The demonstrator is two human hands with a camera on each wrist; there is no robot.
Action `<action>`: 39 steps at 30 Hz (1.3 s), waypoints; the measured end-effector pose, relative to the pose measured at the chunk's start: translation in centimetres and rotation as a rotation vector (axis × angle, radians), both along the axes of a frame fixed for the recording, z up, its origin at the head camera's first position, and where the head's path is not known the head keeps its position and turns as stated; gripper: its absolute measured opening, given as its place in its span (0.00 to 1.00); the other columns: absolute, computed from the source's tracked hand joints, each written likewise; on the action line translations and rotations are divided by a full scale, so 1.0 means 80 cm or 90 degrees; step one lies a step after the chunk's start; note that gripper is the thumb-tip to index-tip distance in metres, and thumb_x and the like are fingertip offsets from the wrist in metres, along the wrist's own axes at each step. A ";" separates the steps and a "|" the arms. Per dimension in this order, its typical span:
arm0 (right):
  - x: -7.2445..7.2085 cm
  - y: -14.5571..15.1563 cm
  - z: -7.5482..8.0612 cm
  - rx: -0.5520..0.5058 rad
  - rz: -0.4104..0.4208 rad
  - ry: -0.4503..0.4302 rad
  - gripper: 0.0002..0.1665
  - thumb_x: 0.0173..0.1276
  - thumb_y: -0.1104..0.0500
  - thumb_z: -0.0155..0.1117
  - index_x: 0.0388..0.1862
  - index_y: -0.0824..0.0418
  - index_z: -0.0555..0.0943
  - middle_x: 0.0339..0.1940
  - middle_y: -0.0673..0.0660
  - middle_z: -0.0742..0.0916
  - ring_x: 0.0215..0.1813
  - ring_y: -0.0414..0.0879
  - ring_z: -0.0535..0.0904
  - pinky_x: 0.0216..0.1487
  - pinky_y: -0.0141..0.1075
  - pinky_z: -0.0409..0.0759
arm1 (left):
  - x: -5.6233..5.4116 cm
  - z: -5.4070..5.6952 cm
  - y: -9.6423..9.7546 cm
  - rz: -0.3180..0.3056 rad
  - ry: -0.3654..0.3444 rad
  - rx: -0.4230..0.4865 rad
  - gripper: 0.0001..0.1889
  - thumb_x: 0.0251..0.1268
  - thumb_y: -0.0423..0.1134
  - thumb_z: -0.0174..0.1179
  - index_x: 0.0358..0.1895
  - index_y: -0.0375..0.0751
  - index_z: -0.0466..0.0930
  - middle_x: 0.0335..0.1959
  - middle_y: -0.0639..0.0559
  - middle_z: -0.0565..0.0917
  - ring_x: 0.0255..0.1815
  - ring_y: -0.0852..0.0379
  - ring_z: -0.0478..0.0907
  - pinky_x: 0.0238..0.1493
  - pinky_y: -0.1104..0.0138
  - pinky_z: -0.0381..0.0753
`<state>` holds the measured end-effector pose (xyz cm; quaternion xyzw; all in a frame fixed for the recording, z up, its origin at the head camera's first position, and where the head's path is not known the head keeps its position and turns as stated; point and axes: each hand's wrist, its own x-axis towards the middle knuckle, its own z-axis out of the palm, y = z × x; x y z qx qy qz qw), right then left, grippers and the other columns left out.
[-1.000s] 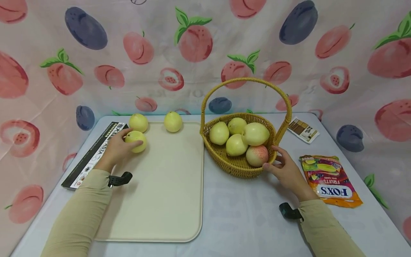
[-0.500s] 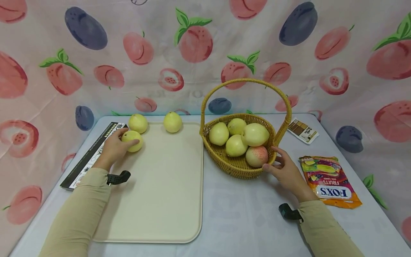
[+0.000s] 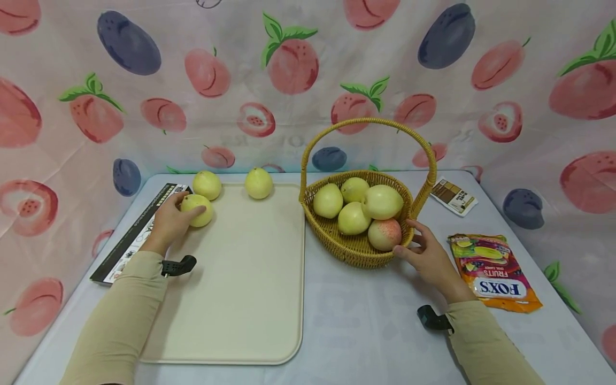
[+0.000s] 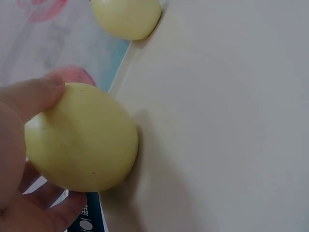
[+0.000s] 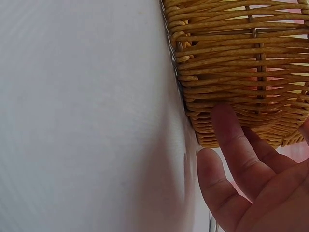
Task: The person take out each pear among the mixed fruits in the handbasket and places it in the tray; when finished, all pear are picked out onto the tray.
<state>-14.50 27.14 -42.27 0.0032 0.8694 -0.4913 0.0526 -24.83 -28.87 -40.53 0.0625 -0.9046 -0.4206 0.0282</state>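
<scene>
In the head view, my left hand [image 3: 169, 220] holds a pale yellow pear [image 3: 199, 210] at the left side of the cream tray [image 3: 240, 299]. Thumb and fingers wrap round this pear in the left wrist view, the thumb on one side. Close behind it sits another pear [image 3: 207, 185], and a third pear [image 3: 259, 183] is at the tray's back edge. My right hand [image 3: 433, 262] grips the near right rim of a wicker basket [image 3: 353, 258], some fingers against its outer weave. Inside lie several pears [image 3: 354, 218] and a pink-blushed peach [image 3: 385, 234].
A black-and-white box [image 3: 139, 235] lies along the tray's left edge. Right of the basket are a small white-and-brown packet [image 3: 454, 197] and an orange candy bag [image 3: 495, 272]. The basket's tall handle [image 3: 368, 121] arches up before a fruit-print backdrop [image 3: 308, 32].
My left hand has shifted slightly left with the pear, then hardly moved in the last half second. My right hand and the basket keep their place.
</scene>
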 end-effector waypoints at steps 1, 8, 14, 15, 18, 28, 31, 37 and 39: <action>0.000 0.000 0.000 -0.001 0.000 -0.001 0.52 0.72 0.45 0.65 0.82 0.58 0.48 0.72 0.77 0.66 0.58 0.63 0.76 0.49 0.42 0.78 | 0.000 0.000 0.000 0.002 0.000 -0.001 0.43 0.67 0.54 0.64 0.76 0.33 0.58 0.73 0.32 0.64 0.71 0.36 0.62 0.70 0.46 0.61; 0.001 -0.001 0.001 0.002 -0.001 -0.007 0.53 0.72 0.43 0.65 0.83 0.57 0.48 0.73 0.77 0.65 0.60 0.64 0.75 0.53 0.48 0.78 | -0.001 -0.001 0.001 0.017 0.007 0.009 0.42 0.68 0.54 0.64 0.76 0.32 0.58 0.72 0.32 0.65 0.71 0.35 0.62 0.71 0.46 0.61; 0.001 -0.002 0.001 0.004 -0.002 -0.011 0.53 0.71 0.42 0.65 0.83 0.57 0.47 0.73 0.76 0.65 0.60 0.64 0.75 0.53 0.49 0.78 | -0.004 -0.003 -0.001 0.028 0.012 0.009 0.43 0.69 0.53 0.63 0.77 0.32 0.56 0.72 0.31 0.65 0.71 0.35 0.62 0.71 0.46 0.60; 0.001 -0.002 0.001 0.005 -0.002 -0.012 0.53 0.71 0.41 0.65 0.83 0.57 0.47 0.73 0.76 0.65 0.60 0.64 0.75 0.53 0.49 0.78 | -0.005 -0.003 0.000 0.029 0.013 0.010 0.43 0.69 0.53 0.63 0.77 0.32 0.56 0.72 0.31 0.65 0.71 0.35 0.62 0.71 0.47 0.60; 0.001 -0.002 0.002 0.006 -0.003 -0.015 0.54 0.70 0.40 0.65 0.83 0.56 0.47 0.73 0.76 0.64 0.60 0.64 0.75 0.53 0.51 0.78 | -0.007 -0.004 0.000 0.031 0.016 0.017 0.42 0.69 0.51 0.63 0.77 0.32 0.57 0.72 0.31 0.65 0.71 0.36 0.62 0.71 0.47 0.61; 0.000 -0.001 0.001 0.006 -0.001 -0.008 0.53 0.71 0.42 0.65 0.83 0.57 0.48 0.73 0.76 0.65 0.60 0.64 0.75 0.52 0.49 0.78 | -0.012 -0.003 0.004 0.039 0.018 0.023 0.41 0.69 0.50 0.63 0.77 0.33 0.57 0.72 0.33 0.65 0.71 0.37 0.62 0.71 0.48 0.60; 0.000 -0.002 0.002 0.006 -0.001 -0.012 0.54 0.71 0.41 0.65 0.83 0.56 0.47 0.73 0.76 0.64 0.60 0.65 0.75 0.53 0.50 0.78 | -0.013 -0.003 0.005 0.040 0.018 0.023 0.41 0.69 0.51 0.63 0.77 0.34 0.56 0.72 0.33 0.65 0.71 0.37 0.62 0.71 0.48 0.60; 0.000 -0.001 0.002 0.002 -0.002 -0.008 0.53 0.71 0.43 0.65 0.83 0.57 0.48 0.73 0.76 0.65 0.60 0.64 0.75 0.53 0.49 0.78 | -0.014 -0.002 0.007 0.043 0.018 0.021 0.41 0.70 0.50 0.63 0.77 0.34 0.56 0.72 0.33 0.64 0.72 0.37 0.62 0.71 0.47 0.60; 0.000 0.000 0.001 -0.001 -0.002 -0.005 0.52 0.72 0.43 0.65 0.82 0.58 0.48 0.72 0.76 0.65 0.60 0.65 0.75 0.53 0.49 0.78 | -0.014 -0.002 0.007 0.044 0.017 0.023 0.42 0.69 0.50 0.63 0.78 0.34 0.55 0.73 0.33 0.64 0.72 0.37 0.61 0.72 0.48 0.59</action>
